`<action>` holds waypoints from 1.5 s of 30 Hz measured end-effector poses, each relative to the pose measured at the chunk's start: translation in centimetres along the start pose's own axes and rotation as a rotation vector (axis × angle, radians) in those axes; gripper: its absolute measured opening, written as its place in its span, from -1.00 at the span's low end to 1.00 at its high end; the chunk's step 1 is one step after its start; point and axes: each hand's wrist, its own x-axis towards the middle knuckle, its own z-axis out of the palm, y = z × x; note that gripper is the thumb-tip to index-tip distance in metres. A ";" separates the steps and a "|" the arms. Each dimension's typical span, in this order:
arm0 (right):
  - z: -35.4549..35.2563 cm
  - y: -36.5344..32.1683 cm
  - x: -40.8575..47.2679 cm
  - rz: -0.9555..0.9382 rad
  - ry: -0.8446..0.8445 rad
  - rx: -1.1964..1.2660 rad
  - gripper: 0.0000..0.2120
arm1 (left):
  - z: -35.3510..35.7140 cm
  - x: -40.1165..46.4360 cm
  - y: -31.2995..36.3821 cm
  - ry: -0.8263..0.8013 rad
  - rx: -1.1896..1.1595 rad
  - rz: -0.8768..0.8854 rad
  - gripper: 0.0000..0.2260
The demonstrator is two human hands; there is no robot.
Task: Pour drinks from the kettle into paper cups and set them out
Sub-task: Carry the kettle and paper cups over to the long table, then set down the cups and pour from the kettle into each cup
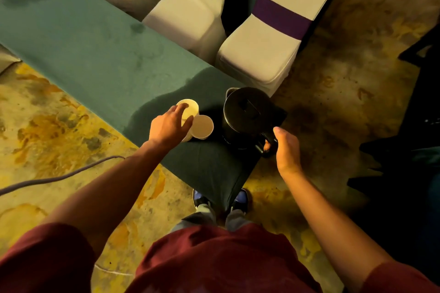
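Maroon shirt (214, 264) fills the bottom of frame, both forearms reaching up to the near end of the green-clothed table (78, 38). At centre, the left hand (170, 126) has fingers curled round a paper cup (189, 108), a second cup (202, 126) touching beside it. Right of centre, the right hand (287, 147) wraps the handle of the black kettle (247, 112), standing upright, lid on. I'd call it pre-pour; next, lift, tilt the spout over a steadied cup.

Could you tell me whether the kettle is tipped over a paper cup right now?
No, the kettle stands upright on the table beside the paper cups, lid on.
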 end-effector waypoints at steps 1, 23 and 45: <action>-0.2 0.0 0.0 -0.060 0.027 -0.078 -0.55 | -0.4 -0.1 0.0 0.046 -0.010 0.005 -0.61; 17.6 -0.6 -1.4 0.124 -0.397 -1.018 -0.47 | 1.6 2.0 -8.3 -0.365 -0.298 -0.094 -0.78; 12.5 -4.7 -7.5 -0.105 0.017 -0.932 -0.37 | -0.7 -0.6 -10.9 -0.183 -0.150 -0.059 -0.33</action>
